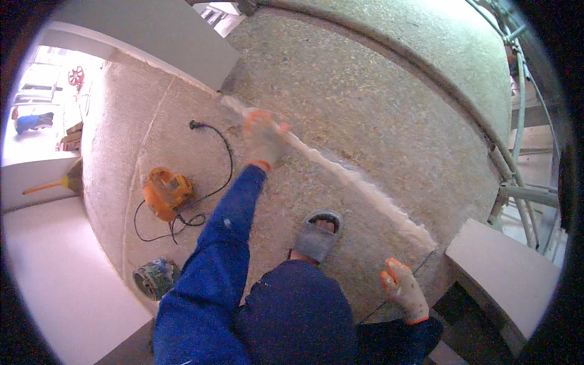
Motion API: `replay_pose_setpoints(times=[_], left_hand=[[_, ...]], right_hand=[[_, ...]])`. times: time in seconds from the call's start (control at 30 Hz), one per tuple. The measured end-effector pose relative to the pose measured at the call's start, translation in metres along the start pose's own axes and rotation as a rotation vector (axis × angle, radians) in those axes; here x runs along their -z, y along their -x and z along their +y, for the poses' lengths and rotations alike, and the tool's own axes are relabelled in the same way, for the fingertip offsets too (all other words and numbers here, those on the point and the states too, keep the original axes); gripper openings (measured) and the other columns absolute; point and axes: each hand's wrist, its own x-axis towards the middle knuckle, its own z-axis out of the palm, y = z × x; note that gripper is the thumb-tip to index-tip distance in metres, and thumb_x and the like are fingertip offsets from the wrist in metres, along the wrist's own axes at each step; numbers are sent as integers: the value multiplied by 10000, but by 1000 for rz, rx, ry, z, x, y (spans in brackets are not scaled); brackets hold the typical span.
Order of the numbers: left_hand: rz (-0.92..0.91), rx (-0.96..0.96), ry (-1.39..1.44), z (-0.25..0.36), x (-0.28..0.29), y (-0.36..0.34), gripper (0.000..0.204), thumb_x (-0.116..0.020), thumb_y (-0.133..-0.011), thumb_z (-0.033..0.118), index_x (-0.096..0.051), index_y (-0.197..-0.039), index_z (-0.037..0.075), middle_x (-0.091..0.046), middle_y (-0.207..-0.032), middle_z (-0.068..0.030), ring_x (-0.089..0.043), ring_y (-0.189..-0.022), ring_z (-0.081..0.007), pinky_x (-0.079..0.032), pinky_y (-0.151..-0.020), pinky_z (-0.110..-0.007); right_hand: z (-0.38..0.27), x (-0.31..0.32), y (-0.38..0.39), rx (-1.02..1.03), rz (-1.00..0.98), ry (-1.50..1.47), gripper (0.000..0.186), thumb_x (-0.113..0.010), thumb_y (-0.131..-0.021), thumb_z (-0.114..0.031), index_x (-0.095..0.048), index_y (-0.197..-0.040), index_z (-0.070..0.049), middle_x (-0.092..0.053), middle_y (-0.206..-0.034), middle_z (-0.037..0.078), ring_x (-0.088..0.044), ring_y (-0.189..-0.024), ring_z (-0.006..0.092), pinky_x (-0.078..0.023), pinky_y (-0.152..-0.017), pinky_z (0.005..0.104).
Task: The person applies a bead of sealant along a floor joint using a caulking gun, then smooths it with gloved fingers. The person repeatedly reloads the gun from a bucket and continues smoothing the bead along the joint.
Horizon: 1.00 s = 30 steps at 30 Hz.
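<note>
My left hand point(266, 139), in a pale work glove with orange fingertips, reaches forward to the upper end of a whitish, fluffy-looking strip point(350, 176). Motion smears its fingers, so their grip cannot be made out. The strip runs diagonally across a speckled board surface point(371, 109). By the strip's lower right end is my right hand point(406, 293), gloved the same way. Its fingers are loosely bent and apart, with nothing in them. Between the hands, my foot in a grey slipper point(317, 236) stands on the board.
An orange-yellow corded power tool point(165, 193) lies at left, its black cable point(230, 159) curling around it. Nearer stands a camouflage-patterned round container point(156, 278). Metal scaffold tubes point(519, 121) rise at right. A yellow-handled broom point(48, 185) lies far left; pale wall blocks point(496, 267) border the surface.
</note>
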Motion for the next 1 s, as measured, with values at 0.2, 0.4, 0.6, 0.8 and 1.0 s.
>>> replay_pose_setpoints(times=[0.2, 0.4, 0.6, 0.8, 1.0], left_hand=[[34, 207, -30, -60, 0, -41, 679, -498, -1016, 546, -571, -1420, 5, -567, -1476, -234, -472, -1407, -424, -297, -1214, -517], [106, -121, 15, 117, 16, 95, 879, -524, -973, 565, -399, -1520, -112, -382, -1608, -302, -290, -1529, -463, -111, -1281, -561], [-310, -68, 349, 109, 4, 76, 907, -527, -965, 636, -376, -1575, -18, -338, -1650, -258, -188, -1568, -456, -86, -1266, -590], [-119, 443, 138, 54, -33, 18, 930, -490, -999, 606, -218, -1629, -23, -187, -1706, -264, -118, -1577, -483, -75, -1259, -597], [333, -614, 136, 160, -4, 141, 698, -641, -888, 497, -566, -1319, -47, -562, -1353, -288, -503, -1285, -500, -351, -1124, -580]], right_hand=[[16, -11, 20, -252, 110, -391, 343, -696, -987, -208, -642, -1244, 12, -679, -1196, 210, -679, -1121, 248, -554, -907, 363], [4, -1, 5, 108, 141, 30, 378, -617, -1000, -412, -677, -938, -44, -699, -945, 163, -691, -925, 410, -558, -798, 503], [-13, 1, 16, 53, 145, 120, 343, -584, -1034, -338, -726, -1115, -37, -732, -1123, 199, -676, -1101, 356, -504, -998, 474], [-5, 7, 57, -159, 152, -76, 398, -609, -1026, -323, -705, -1227, 7, -687, -1292, 223, -644, -1210, 368, -512, -1023, 448], [17, 0, 65, -96, 136, 63, 471, -563, -1049, -434, -661, -1322, -63, -668, -1347, 179, -611, -1283, 356, -463, -1075, 463]])
